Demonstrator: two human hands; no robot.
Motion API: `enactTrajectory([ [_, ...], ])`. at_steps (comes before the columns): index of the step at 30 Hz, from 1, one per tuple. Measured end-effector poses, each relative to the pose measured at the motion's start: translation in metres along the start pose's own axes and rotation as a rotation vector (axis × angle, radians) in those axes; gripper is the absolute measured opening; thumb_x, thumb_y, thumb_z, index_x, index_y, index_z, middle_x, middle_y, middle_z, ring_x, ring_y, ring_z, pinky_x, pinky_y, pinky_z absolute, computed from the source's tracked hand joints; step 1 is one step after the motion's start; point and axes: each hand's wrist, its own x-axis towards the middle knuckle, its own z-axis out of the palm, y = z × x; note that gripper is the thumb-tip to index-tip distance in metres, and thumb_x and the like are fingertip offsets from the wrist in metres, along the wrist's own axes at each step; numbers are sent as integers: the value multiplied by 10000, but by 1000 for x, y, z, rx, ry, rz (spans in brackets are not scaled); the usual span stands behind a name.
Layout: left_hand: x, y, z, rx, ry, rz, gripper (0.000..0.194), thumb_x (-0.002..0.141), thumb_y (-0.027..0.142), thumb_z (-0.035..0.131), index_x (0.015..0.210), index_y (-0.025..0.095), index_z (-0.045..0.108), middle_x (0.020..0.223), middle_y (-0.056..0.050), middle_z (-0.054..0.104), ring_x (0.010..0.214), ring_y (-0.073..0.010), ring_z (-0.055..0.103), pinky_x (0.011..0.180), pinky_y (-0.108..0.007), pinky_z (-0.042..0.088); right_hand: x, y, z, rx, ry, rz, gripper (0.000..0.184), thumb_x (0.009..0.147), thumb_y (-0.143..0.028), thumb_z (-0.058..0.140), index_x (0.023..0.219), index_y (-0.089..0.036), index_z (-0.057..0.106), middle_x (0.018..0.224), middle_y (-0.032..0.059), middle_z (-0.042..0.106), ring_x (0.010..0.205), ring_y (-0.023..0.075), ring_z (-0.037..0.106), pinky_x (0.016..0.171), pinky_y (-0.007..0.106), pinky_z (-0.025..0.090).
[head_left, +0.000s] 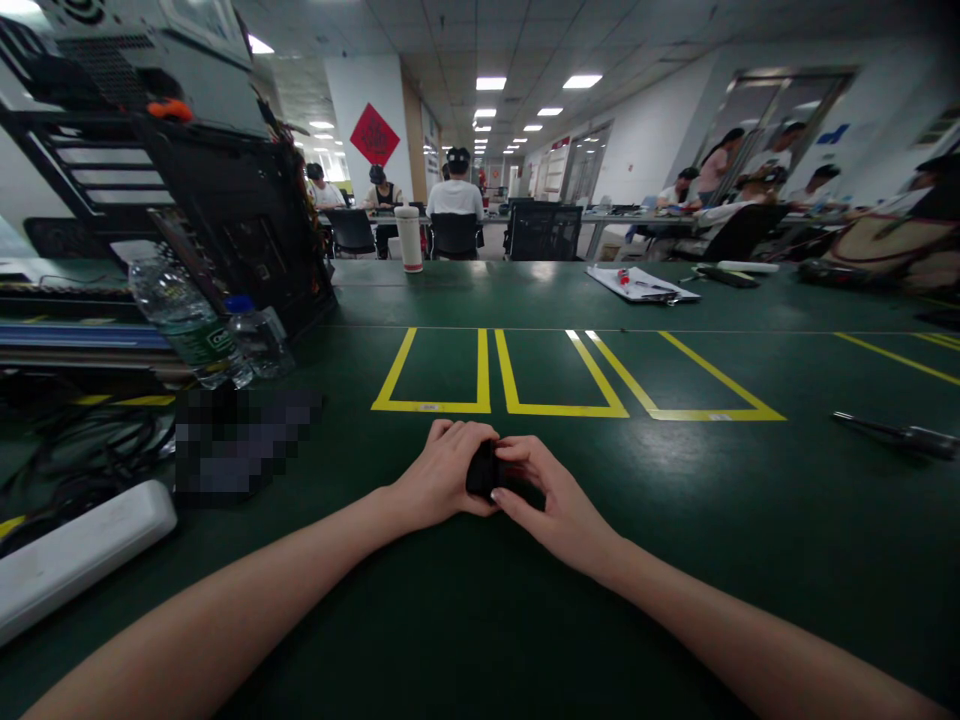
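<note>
Between my two hands is a small black object (481, 470), partly covered by fingers, so its kind does not show. My left hand (446, 470) wraps round its left side, with the thumb below. From the right, my right hand (551, 495) touches the same object with fingertips and thumb, which pinch at its right edge. Both hands are low over the green table (360, 620), just in front of the yellow tape outlines (562, 409).
On the left stand a computer case (247, 220), a large water bottle (184, 310), a smaller bottle (259, 340), cables and a white power strip (82, 555). A screwdriver (900, 435) lies right. Farther back are a clipboard (637, 284), a white cup (409, 238) and several seated people.
</note>
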Motion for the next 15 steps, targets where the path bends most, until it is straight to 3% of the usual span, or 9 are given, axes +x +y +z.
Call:
enactTrajectory([
  [5, 1, -4, 5, -1, 35, 10, 521, 639, 309, 661, 1071, 203, 391, 1033, -49, 507, 947, -225, 479, 848, -369, 300, 1, 0, 1, 76, -6, 38, 218, 790, -162, 493, 995, -228, 458, 1029, 29, 486, 970, 171, 518, 886, 382, 443],
  [10, 0, -2, 3, -8, 25, 16, 517, 664, 320, 641, 1093, 205, 378, 1047, -51, 506, 962, -222, 480, 860, -369, 300, 2, 0, 0, 78, -7, 98, 309, 787, -179, 508, 1078, -227, 418, 1077, 40, 494, 1018, 174, 505, 906, 380, 430],
  [15, 1, 0, 1, 7, 14, -2, 514, 642, 293, 657, 1071, 205, 389, 1036, -52, 510, 948, -229, 484, 855, -383, 302, 2, 0, -1, 28, -20, 50, 282, 775, -164, 517, 1040, -218, 440, 1031, 38, 494, 978, 175, 511, 891, 379, 437],
])
